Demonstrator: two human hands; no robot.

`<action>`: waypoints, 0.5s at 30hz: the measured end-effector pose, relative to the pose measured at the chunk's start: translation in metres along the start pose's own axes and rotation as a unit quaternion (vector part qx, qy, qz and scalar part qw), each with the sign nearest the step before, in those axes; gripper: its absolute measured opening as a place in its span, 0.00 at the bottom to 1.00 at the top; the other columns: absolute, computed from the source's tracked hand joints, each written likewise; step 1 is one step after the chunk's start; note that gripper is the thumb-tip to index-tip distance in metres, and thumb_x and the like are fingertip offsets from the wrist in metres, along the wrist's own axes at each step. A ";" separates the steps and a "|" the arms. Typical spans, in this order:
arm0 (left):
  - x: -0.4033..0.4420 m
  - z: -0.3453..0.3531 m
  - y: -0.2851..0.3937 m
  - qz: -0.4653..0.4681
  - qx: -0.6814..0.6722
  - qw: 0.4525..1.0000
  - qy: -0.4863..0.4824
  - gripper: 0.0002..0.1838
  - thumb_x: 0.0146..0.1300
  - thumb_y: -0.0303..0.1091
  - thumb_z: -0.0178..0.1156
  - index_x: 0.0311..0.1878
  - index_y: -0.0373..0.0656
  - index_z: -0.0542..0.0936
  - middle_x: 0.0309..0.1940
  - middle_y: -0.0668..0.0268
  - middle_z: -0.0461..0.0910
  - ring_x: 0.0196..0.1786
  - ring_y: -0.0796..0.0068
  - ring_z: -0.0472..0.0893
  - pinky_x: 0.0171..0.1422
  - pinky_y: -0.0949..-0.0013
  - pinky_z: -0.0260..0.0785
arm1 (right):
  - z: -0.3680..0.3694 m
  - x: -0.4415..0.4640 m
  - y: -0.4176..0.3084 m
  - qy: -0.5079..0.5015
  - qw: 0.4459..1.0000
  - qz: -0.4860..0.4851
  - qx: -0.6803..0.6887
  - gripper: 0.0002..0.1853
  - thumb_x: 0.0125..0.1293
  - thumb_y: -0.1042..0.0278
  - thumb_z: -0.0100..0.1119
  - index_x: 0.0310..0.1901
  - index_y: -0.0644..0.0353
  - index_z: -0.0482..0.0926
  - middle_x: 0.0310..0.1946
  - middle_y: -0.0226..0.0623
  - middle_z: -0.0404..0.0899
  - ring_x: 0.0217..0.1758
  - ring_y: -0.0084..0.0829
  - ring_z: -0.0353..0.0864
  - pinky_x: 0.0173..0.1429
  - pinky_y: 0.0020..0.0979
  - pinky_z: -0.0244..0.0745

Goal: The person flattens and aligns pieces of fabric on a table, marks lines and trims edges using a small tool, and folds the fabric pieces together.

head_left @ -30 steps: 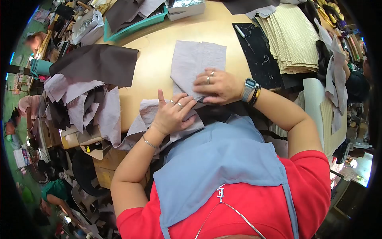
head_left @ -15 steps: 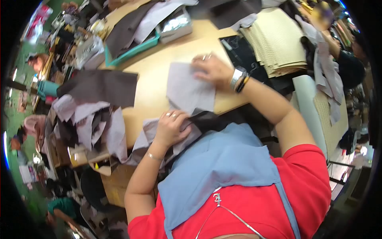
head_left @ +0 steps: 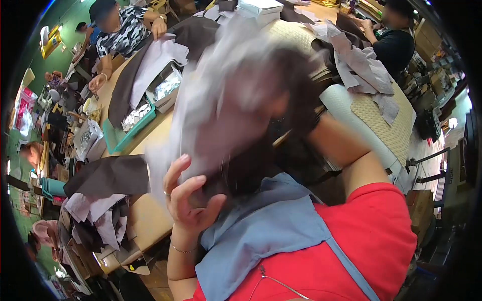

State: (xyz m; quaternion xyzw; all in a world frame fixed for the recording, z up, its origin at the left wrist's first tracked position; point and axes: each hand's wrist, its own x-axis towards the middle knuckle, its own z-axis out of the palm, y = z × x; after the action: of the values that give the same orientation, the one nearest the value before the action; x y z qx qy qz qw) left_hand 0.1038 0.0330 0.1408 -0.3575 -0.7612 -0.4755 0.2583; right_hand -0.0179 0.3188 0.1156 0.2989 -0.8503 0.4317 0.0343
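A large piece of pale grey and dark brown fabric [head_left: 216, 115] is lifted above the table, blurred by motion. My left hand [head_left: 191, 195] is beside its lower left edge, palm up, with its fingers apart and curved. At the fabric's right side is my right hand [head_left: 281, 105], mostly hidden behind the cloth and smeared, so its fingers cannot be made out. Left of the raised fabric, a dark brown piece [head_left: 110, 174] lies on the table [head_left: 150, 218].
Scraps [head_left: 103, 215] hang at the left table edge. Beyond are a teal tray [head_left: 129, 134], a box of small silvery pieces [head_left: 168, 85] and a textured cream sheet [head_left: 384, 125]. Two people, one in camouflage [head_left: 125, 32] and one in black [head_left: 394, 50], are across the table.
The fabric has risen from the table into the air. My left hand has come off the cloth and turned palm up. The view has shifted, and people across the table now show.
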 end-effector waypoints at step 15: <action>-0.094 0.035 -0.076 -0.177 0.082 0.964 -0.179 0.10 0.59 0.33 0.69 0.43 0.43 0.83 0.49 0.62 0.83 0.54 0.60 0.79 0.63 0.58 0.66 | -0.267 -0.123 0.129 0.164 0.754 0.431 -0.468 0.28 0.66 0.67 0.60 0.67 0.65 0.68 0.65 0.47 0.72 0.66 0.40 0.73 0.67 0.38 0.69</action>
State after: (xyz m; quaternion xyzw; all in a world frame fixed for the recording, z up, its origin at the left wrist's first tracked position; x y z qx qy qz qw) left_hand 0.0992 0.0146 0.0168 -0.2736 -0.8825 -0.3781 0.0583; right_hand -0.0406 0.6374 0.1516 -0.2279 -0.9663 -0.0086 0.1196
